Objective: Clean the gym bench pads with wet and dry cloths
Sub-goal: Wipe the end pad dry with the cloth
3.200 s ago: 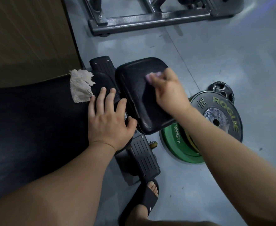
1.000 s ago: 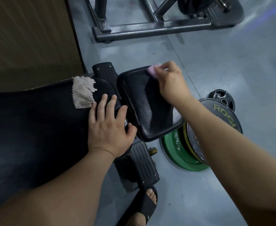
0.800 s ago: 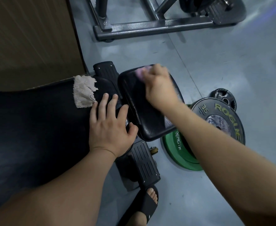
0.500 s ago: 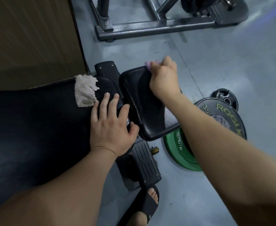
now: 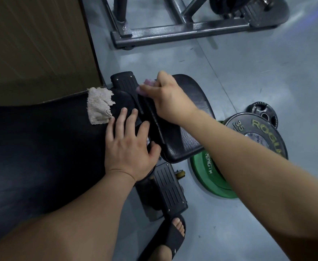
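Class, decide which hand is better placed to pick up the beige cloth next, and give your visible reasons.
Likely left. The left hand lies flat and empty on the long pad, fingertips beside the beige cloth. The right hand is busy gripping the pink cloth on the small seat pad.

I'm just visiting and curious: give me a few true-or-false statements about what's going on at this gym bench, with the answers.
1. The right hand grips a pink cloth at the small pad. True.
2. The left hand holds the beige cloth. False: it rests flat on the long pad; the cloth lies loose there.
3. A green weight plate lies on the floor. True.
4. The person wears closed shoes. False: an open-toed sandal shows.
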The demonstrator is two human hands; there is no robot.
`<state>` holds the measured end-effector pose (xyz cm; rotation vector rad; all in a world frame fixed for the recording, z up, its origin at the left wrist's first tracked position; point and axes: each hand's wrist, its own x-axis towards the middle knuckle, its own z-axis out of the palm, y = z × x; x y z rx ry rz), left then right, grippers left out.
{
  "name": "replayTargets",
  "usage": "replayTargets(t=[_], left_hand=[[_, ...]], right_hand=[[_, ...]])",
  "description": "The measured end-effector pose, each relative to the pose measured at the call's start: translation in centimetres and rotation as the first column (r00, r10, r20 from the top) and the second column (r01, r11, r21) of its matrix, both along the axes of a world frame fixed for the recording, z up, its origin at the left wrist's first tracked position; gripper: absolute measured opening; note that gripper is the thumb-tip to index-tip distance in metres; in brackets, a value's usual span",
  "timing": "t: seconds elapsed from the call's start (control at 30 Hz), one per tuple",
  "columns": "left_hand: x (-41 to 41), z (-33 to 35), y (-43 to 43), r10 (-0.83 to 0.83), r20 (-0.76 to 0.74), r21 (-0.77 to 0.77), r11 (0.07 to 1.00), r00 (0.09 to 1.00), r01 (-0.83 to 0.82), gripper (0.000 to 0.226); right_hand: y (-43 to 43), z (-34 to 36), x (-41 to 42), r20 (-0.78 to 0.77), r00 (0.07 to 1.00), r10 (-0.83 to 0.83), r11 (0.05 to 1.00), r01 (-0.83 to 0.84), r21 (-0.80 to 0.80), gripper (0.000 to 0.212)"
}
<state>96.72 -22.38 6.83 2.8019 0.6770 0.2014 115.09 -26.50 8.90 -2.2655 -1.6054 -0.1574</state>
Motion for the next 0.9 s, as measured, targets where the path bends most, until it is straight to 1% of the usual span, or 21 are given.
replayTargets(t=[0.13, 0.17, 0.23, 0.3, 0.33, 0.37, 0.43, 0.53, 0.63, 0.73, 0.8, 0.9], left_hand=[[-0.1, 0.1, 0.0, -0.002, -0.018, 0.019, 1.0, 1.0, 0.002, 0.057], [-0.1, 0.1, 0.0, -0.003, -0.013, 0.021, 1.0, 1.0, 0.004, 0.057], [0.0, 0.0, -0.1, -0.004, 0.008, 0.017, 1.0, 1.0, 0.004, 0.055], [0.0, -0.1, -0.1, -0.002, 0.021, 0.012, 1.0, 1.0, 0.002, 0.053], [0.0, -0.2, 0.0, 0.001, 0.021, 0.011, 1.0, 1.0, -0.001, 0.053], [0.1, -0.2, 0.0, 0.004, 0.021, 0.011, 1.0, 1.0, -0.004, 0.053], [0.0, -0.1, 0.0, 0.008, 0.019, 0.008, 1.0, 1.0, -0.008, 0.052], [-0.1, 0.0, -0.1, 0.002, 0.016, 0.008, 1.0, 1.0, -0.003, 0.052], [0.0, 0.0, 0.0, -0.002, 0.008, 0.009, 1.0, 1.0, 0.002, 0.054], [0.0, 0.0, 0.0, 0.0, 0.012, 0.004, 1.0, 1.0, 0.0, 0.052], [0.0, 0.0, 0.0, 0.007, 0.023, -0.005, 1.0, 1.0, -0.006, 0.05], [0.0, 0.0, -0.1, 0.017, 0.023, -0.025, 1.0, 1.0, -0.016, 0.05]], right_hand=[[1.4, 0.3, 0.2, -0.008, 0.991, -0.135, 0.991, 0.135, -0.005, 0.025], [1.4, 0.4, 0.0, -0.001, 0.992, -0.127, 0.992, 0.127, -0.008, 0.026], [0.1, 0.7, -0.5, 0.002, 1.0, -0.013, 0.999, 0.013, -0.05, 0.032], [-2.8, 1.1, -1.3, -0.014, 0.987, 0.158, 0.98, -0.158, -0.122, 0.032], [-4.2, 1.3, -1.7, -0.037, 0.977, 0.21, 0.964, -0.214, -0.155, 0.033], [-5.1, 1.5, -2.1, -0.063, 0.973, 0.222, 0.957, -0.23, -0.176, 0.035], [-4.8, 1.6, -2.0, -0.066, 0.98, 0.19, 0.969, -0.198, -0.15, 0.034], [-0.7, 0.9, -0.5, -0.046, 0.997, 0.065, 0.993, -0.069, -0.095, 0.026], [2.4, 0.6, 0.5, -0.041, 0.999, -0.03, 0.989, 0.023, -0.147, 0.024], [0.7, 0.9, -0.1, -0.054, 0.999, -0.006, 0.99, -0.002, -0.139, 0.031], [-2.5, 1.3, -1.4, -0.069, 0.996, 0.054, 0.99, -0.062, -0.124, 0.034], [-7.7, 1.5, -3.2, -0.103, 0.988, 0.119, 0.977, -0.135, -0.164, 0.038]])
